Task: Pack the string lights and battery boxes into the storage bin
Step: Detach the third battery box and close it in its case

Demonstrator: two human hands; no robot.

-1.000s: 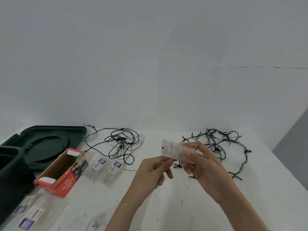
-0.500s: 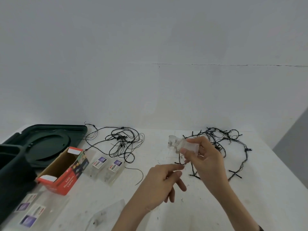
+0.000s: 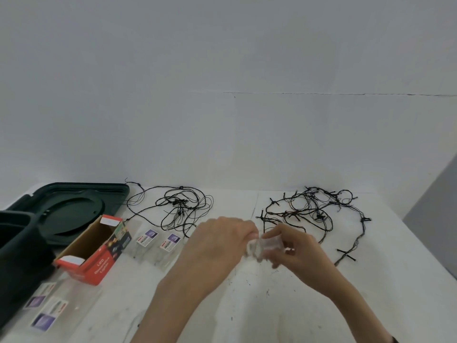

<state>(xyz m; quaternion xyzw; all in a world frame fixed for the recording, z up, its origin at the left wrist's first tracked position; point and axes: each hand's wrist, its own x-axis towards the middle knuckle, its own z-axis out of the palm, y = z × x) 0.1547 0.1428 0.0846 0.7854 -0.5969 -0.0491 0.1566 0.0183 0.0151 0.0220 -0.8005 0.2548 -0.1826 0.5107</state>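
Observation:
My left hand (image 3: 220,246) and my right hand (image 3: 294,253) meet over the middle of the white table, both pinching a small clear plastic battery box (image 3: 263,246), blurred by motion. Behind them lie two loose string lights: a thin black tangle (image 3: 180,209) at centre left and a thicker black strand (image 3: 314,211) at the right. Two clear packs with purple labels (image 3: 158,243) rest left of my hands. The dark green storage bin (image 3: 17,241) stands at the left edge.
The bin's dark green lid (image 3: 71,206) lies flat behind it. An open red cardboard box (image 3: 95,251) lies on its side next to the bin. More clear labelled packs (image 3: 47,308) sit at the near left. The table's right edge (image 3: 430,253) drops off.
My left hand has come back up to the clear box and both hands have lowered towards the table. The view has shifted slightly.

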